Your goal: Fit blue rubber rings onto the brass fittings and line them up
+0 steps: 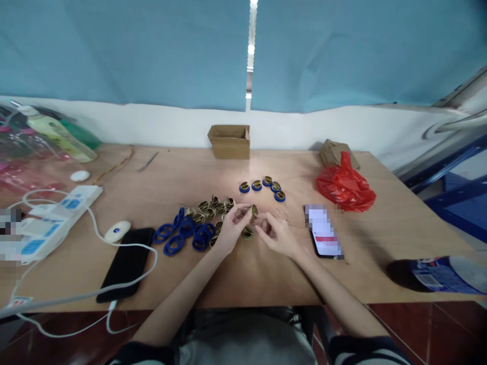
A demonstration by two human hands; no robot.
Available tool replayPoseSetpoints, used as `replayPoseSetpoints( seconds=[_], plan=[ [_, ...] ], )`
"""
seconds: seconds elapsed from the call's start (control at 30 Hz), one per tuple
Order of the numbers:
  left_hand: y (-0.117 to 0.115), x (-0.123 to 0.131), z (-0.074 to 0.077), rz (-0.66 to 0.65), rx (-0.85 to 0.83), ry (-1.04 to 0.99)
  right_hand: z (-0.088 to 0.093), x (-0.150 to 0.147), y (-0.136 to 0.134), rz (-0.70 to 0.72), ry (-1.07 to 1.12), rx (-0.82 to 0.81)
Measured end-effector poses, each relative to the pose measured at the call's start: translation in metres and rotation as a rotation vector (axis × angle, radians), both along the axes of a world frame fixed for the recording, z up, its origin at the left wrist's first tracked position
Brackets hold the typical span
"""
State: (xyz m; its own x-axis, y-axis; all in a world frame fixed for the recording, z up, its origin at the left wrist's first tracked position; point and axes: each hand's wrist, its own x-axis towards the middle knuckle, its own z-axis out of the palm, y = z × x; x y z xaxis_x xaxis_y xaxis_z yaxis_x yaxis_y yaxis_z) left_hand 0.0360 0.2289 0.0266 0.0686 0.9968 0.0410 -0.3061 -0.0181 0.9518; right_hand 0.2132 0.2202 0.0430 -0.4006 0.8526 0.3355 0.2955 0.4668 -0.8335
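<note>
My left hand (233,229) is closed, pinching a small round brass-coloured piece (254,211) between thumb and fingertips. Just to its right, my right hand (279,234) has its fingers curled in near the piece's edge; whatever they hold is too small to make out. Several similar brass pieces (209,214) lie to the left of and behind my left hand, and one more brass piece (247,233) lies below the hands. Loose blue rings (174,245) are heaped farther left. Thin clear rings (281,215) lie just beyond my right hand. Behind them, several brass pieces sit in blue rings (280,196).
A cardboard box (231,147) stands at the back, with a red plastic bag (345,186) at right. One phone (324,232) and a bottle (437,274) lie to the right. A black phone (127,263), white cables and a power strip (61,223) occupy the left.
</note>
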Motion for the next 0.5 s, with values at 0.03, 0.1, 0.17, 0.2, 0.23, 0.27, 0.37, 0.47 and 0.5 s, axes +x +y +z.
replayPoseSetpoints(
  seconds=[0.03, 0.1, 0.17, 0.2, 0.23, 0.27, 0.37, 0.47, 0.5],
  plan=[
    [0.000, 0.000, 0.000, -0.002, 0.005, 0.014, -0.001, -0.001, 0.000, -0.008, 0.006, -0.016],
    [-0.002, 0.001, 0.001, -0.020, 0.017, 0.054, -0.002, -0.003, 0.001, -0.038, 0.021, -0.020],
    [-0.003, 0.002, 0.003, -0.031, 0.036, 0.092, 0.000, -0.005, 0.002, -0.065, 0.051, -0.023],
    [-0.004, 0.003, 0.005, -0.031, 0.046, 0.105, 0.002, -0.005, 0.002, -0.080, 0.080, -0.039],
    [-0.005, 0.004, 0.006, -0.031, 0.056, 0.112, 0.004, -0.005, 0.003, -0.099, 0.116, -0.063],
    [-0.005, 0.004, 0.007, -0.032, 0.064, 0.114, 0.006, -0.005, 0.004, -0.124, 0.157, -0.092],
    [-0.006, 0.004, 0.010, -0.048, 0.087, 0.100, 0.012, -0.002, 0.006, -0.170, 0.270, -0.212],
    [-0.007, 0.004, 0.012, -0.077, 0.115, 0.077, 0.013, 0.001, 0.009, -0.092, 0.358, -0.365],
    [-0.007, 0.004, 0.012, -0.093, 0.119, 0.074, 0.013, 0.001, 0.010, -0.060, 0.385, -0.413]
  ],
)
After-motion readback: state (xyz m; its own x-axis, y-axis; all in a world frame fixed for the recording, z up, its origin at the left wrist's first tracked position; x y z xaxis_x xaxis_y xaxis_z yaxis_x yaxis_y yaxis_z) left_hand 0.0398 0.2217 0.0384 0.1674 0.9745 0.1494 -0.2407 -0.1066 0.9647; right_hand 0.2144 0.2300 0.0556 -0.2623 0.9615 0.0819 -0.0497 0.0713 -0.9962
